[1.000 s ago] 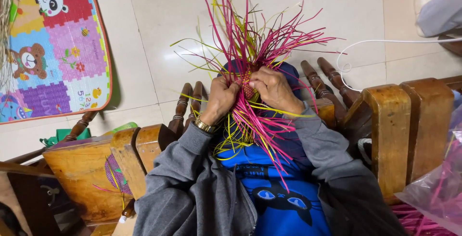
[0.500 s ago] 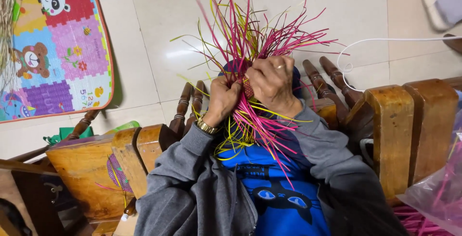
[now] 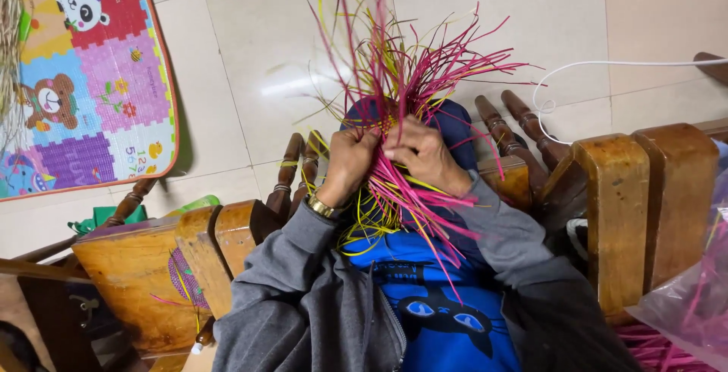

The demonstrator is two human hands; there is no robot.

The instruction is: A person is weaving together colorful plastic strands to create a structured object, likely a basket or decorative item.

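A woven piece of pink and yellow strips (image 3: 402, 76) sits over my knees, its loose ends fanning up and away from me and down over my blue shirt. My left hand (image 3: 347, 161), with a gold watch at the wrist, grips the woven middle from the left. My right hand (image 3: 425, 153) pinches the strips from the right, fingers curled into the bundle. The two hands touch at the centre, and the woven core is mostly hidden behind them.
Wooden chair arms (image 3: 614, 205) and turned spindles flank me on both sides. A colourful foam play mat (image 3: 83, 76) lies on the tiled floor at upper left. A white cord (image 3: 576, 69) loops at the right. A clear bag of pink strips (image 3: 690, 304) sits at lower right.
My right hand has dropped lower and curled tighter onto the weave. The strip ends have swayed. A shoe at the upper right has left the view.
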